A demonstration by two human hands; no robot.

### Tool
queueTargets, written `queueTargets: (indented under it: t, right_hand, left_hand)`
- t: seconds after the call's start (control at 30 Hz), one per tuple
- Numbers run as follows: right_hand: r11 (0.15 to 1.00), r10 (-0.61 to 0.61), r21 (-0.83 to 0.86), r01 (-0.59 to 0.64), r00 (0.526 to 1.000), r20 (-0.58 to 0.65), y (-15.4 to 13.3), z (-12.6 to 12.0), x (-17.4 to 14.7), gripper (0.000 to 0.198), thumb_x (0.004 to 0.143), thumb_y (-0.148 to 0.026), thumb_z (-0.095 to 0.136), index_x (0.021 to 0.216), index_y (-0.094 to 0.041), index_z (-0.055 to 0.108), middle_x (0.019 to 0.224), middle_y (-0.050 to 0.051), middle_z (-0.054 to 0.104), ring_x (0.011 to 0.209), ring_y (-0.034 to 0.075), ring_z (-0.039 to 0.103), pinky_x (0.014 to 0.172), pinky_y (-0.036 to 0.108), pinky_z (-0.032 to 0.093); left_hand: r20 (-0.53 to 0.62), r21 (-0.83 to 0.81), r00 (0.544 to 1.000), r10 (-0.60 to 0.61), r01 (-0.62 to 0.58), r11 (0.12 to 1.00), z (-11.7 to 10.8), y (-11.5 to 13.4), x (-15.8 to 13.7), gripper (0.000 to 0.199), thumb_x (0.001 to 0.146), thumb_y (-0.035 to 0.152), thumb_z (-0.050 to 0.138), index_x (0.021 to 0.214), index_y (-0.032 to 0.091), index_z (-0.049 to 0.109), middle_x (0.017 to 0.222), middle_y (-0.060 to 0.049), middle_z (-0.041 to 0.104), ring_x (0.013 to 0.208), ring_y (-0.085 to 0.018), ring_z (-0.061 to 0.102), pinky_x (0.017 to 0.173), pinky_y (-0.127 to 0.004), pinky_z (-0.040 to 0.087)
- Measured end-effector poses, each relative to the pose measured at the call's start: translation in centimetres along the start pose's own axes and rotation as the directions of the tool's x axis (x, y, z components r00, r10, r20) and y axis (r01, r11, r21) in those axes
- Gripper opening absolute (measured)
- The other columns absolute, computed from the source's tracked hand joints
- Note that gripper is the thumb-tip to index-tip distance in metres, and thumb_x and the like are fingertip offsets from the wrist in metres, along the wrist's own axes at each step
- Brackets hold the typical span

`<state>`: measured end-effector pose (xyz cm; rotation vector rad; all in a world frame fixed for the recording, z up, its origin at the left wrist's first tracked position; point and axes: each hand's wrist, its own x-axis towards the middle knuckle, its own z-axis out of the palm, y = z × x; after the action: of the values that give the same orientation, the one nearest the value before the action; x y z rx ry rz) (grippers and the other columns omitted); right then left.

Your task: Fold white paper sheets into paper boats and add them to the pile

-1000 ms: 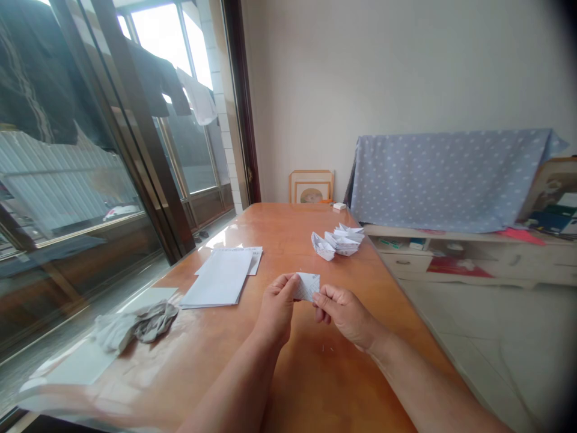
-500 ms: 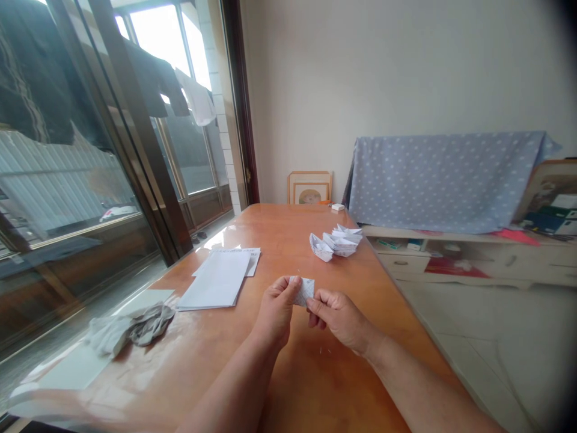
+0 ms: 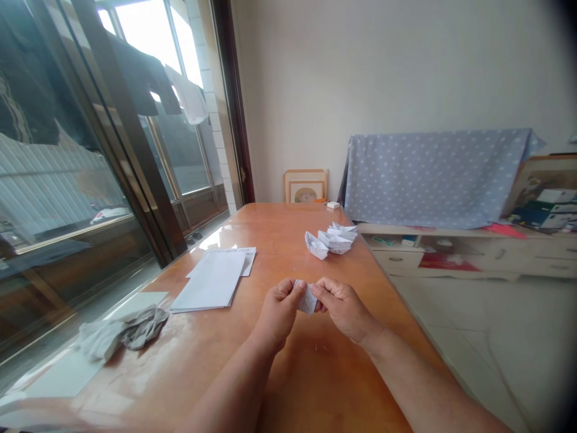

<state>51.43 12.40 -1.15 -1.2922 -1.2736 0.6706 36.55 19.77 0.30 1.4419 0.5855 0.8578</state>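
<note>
A small folded piece of paper (image 3: 308, 302), pale with faint markings, is held up over the wooden table (image 3: 288, 240) between both hands. My left hand (image 3: 282, 307) is closed on its left edge, thumb on top. My right hand (image 3: 343, 304) pinches its upper right part between thumb and curled fingers. Beyond the hands, toward the table's right side, stands a group of folded paper boats (image 3: 336, 240). A stack of white paper sheets (image 3: 211, 279) lies to the left of my hands, with writing on a sheet beneath.
Grey cloth gloves (image 3: 144, 326) rest on a pale sheet (image 3: 67, 373) at the table's left edge. A small white box (image 3: 333, 205) sits at the far end, near framed pictures (image 3: 306, 187). A low cabinet under a dotted cloth (image 3: 428, 177) stands to the right.
My right hand has shifted from the paper's lower right corner to its upper right. The folded paper has turned and sits slightly lower. The view has swung slightly right.
</note>
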Motion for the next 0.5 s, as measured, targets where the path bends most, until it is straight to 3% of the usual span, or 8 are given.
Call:
queueTargets:
  t: [0.13, 0.3, 0.5]
  right_hand:
    - [1.000, 0.010, 0.012, -0.009, 0.999, -0.041, 0.24, -0.40, 0.21, 0.038, 0.097, -0.049, 0.052, 0.074, -0.019, 0.059, 0.069, 0.000, 0.060, 0.068, 0.015, 0.053, 0.069, 0.029, 0.043]
    - [0.996, 0.074, 0.060, -0.071, 0.997, -0.038, 0.28, -0.41, 0.29, 0.035, 0.095, -0.049, 0.054, 0.077, -0.019, 0.060, 0.070, 0.000, 0.060, 0.067, 0.014, 0.053, 0.066, 0.029, 0.043]
    - [0.999, 0.032, 0.030, -0.031, 0.998, -0.047, 0.36, -0.49, 0.41, 0.031, 0.093, -0.047, 0.057, 0.082, -0.019, 0.062, 0.074, -0.001, 0.059, 0.070, 0.014, 0.052, 0.067, 0.028, 0.044]
  left_hand:
    - [0.044, -0.003, 0.998, -0.033, 0.033, 0.999, -0.39, -0.26, 0.28, 0.032, 0.090, 0.047, 0.061, 0.085, 0.016, 0.065, 0.076, -0.001, 0.061, 0.071, -0.014, 0.050, 0.068, -0.026, 0.040]
    - [-0.007, 0.032, 1.000, -0.002, 0.002, 0.999, -0.55, -0.04, 0.24, 0.029, 0.088, 0.042, 0.064, 0.076, 0.016, 0.064, 0.072, -0.001, 0.060, 0.069, -0.013, 0.050, 0.066, -0.025, 0.039]
    - [0.044, 0.085, 0.999, -0.006, 0.003, 0.996, -0.29, -0.07, 0.06, 0.027, 0.089, 0.040, 0.064, 0.077, 0.016, 0.064, 0.071, -0.001, 0.061, 0.069, -0.014, 0.052, 0.065, -0.025, 0.040]
